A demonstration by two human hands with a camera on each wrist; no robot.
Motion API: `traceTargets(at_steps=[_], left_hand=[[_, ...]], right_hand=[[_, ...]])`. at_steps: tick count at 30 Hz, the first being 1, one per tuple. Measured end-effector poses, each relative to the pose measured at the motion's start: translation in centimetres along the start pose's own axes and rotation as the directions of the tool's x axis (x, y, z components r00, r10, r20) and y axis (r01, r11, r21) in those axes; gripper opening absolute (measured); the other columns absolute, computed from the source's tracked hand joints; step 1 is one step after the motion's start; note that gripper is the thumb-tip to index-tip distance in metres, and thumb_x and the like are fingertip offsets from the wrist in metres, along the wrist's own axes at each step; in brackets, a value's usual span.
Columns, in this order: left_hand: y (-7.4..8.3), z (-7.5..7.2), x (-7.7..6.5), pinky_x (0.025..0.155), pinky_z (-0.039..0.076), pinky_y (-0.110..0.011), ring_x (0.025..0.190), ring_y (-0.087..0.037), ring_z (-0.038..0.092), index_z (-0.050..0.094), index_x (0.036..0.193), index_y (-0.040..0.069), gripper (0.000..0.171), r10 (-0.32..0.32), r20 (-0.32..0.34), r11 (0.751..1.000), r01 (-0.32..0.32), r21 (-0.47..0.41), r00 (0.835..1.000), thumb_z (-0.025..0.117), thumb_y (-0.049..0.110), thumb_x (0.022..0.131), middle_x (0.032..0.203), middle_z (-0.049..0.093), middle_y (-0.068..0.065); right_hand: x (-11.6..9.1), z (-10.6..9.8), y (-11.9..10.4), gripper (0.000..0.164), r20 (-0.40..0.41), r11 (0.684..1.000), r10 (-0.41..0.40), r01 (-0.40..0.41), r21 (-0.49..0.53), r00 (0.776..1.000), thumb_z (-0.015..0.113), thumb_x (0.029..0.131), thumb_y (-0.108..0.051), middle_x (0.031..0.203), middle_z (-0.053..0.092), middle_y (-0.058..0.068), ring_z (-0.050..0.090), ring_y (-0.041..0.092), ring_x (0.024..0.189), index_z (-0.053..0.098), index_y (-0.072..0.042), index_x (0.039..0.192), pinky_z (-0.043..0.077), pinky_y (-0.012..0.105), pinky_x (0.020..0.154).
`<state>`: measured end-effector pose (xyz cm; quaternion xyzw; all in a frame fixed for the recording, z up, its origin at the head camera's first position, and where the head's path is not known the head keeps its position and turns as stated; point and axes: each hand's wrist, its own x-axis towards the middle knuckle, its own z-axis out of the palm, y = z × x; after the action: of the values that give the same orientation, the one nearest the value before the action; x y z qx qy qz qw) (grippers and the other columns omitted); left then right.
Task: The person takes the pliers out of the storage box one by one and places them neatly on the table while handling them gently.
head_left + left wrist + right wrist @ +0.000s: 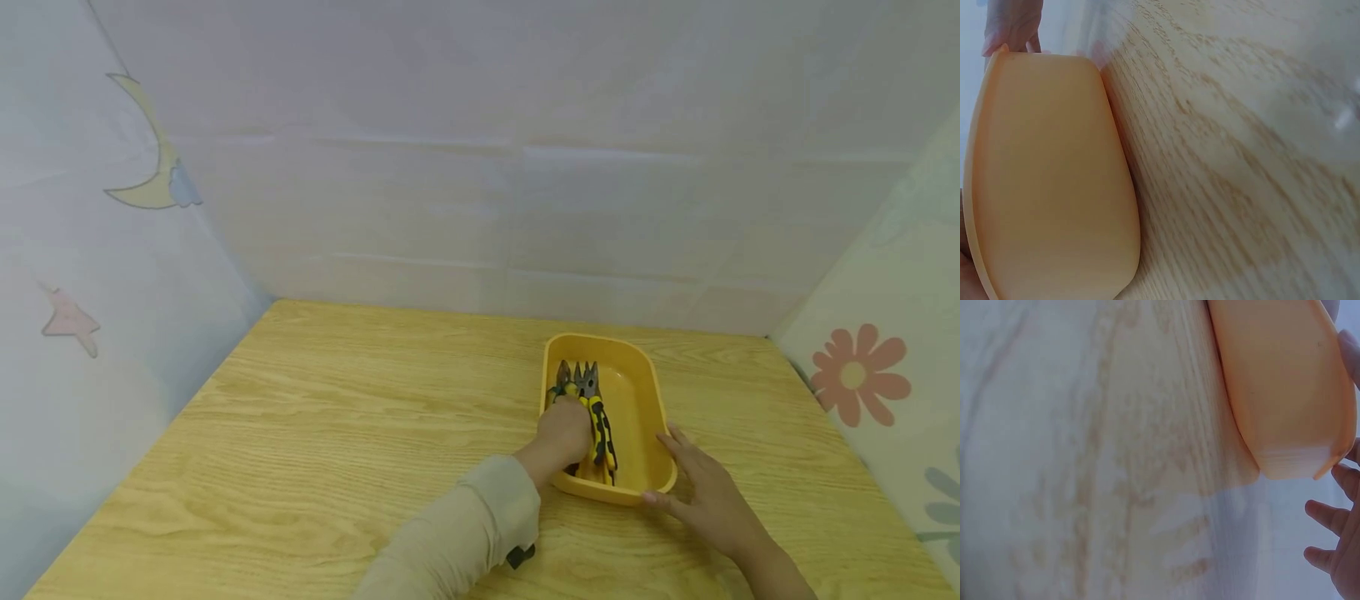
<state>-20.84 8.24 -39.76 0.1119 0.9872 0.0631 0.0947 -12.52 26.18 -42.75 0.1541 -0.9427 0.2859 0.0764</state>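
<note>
A yellow plastic bin (pixel 628 400) on the table holds pliers (pixel 598 425) with yellow-and-black handles, their metal noses toward the far end. My left hand (pixel 565 429) reaches in over the left side, fingers curled down around the handles of pliers and hiding much of them. At the near right corner, my right hand (pixel 708 500) touches the bin from outside, thumb by the front rim and fingers along the right side. The right wrist view has this hand (pixel 1346 531) with fingers spread and fingertips at the rim. Only the bin's outer wall (pixel 1054 175) fills the left wrist view.
The bin stands on a wood-grain table (pixel 337 417), right of its middle. A pale back wall (pixel 480 208) rises behind the table, with side panels bearing a moon (pixel 153 158) and a red flower (pixel 862 375). A small black object (pixel 520 556) shows beneath the left sleeve.
</note>
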Motion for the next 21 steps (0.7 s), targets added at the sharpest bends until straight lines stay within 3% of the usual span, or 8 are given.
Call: traceTargets(at_steps=[7,11,15,18,21], left_hand=[[-0.01,0.07,0.36,0.049,0.045,-0.024,0.076,-0.012,0.053,0.056,0.108,0.009,0.032,0.003,-0.007,1.0,-0.003,-0.009,1.0,0.061,0.02,0.079,0.1,0.053,-0.002],[-0.11,-0.09,0.49,0.05,0.044,-0.023,0.079,-0.012,0.052,0.062,0.096,0.009,0.023,0.009,0.001,1.0,-0.009,-0.014,1.0,0.064,0.02,0.076,0.097,0.054,-0.002],[-0.36,-0.34,0.66,0.048,0.042,-0.021,0.065,-0.01,0.051,0.064,0.072,0.01,0.008,0.032,-0.016,0.999,-0.032,-0.04,0.999,0.063,0.017,0.076,0.079,0.058,0.0],[-0.58,-0.64,0.62,0.042,0.037,-0.02,0.049,-0.009,0.045,0.057,0.057,0.011,0.024,0.048,-0.025,0.995,-0.05,-0.081,0.999,0.056,0.016,0.081,0.061,0.054,0.002],[-0.74,-0.81,0.75,0.038,0.032,-0.02,0.042,-0.009,0.038,0.05,0.052,0.012,0.03,0.039,-0.018,0.987,-0.041,-0.156,0.999,0.053,0.013,0.082,0.054,0.047,0.001]], right_hand=[[0.01,-0.06,-0.11,0.075,0.007,1.0,0.004,-0.004,0.008,1.0,0.069,0.071,-0.031,0.137,0.021,0.021,0.028,0.049,0.112,0.033,-0.006,0.131,0.023,0.062,0.081],[0.01,0.06,-0.07,0.075,0.013,1.0,0.013,-0.013,0.012,1.0,0.069,0.071,-0.031,0.137,0.021,0.021,0.027,0.048,0.113,0.033,-0.006,0.132,0.022,0.062,0.081],[0.01,0.07,-0.12,0.074,0.005,1.0,0.012,-0.012,0.015,1.0,0.07,0.071,-0.031,0.137,0.021,0.022,0.027,0.049,0.112,0.034,-0.007,0.131,0.022,0.062,0.081],[0.01,0.03,-0.15,0.075,0.008,1.0,0.017,-0.017,0.018,1.0,0.07,0.071,-0.031,0.137,0.021,0.022,0.028,0.049,0.112,0.033,-0.007,0.131,0.023,0.062,0.081],[0.02,-0.03,-0.17,0.075,0.008,1.0,0.018,-0.018,0.016,1.0,0.07,0.07,-0.031,0.137,0.021,0.022,0.028,0.049,0.112,0.034,-0.006,0.131,0.023,0.062,0.081]])
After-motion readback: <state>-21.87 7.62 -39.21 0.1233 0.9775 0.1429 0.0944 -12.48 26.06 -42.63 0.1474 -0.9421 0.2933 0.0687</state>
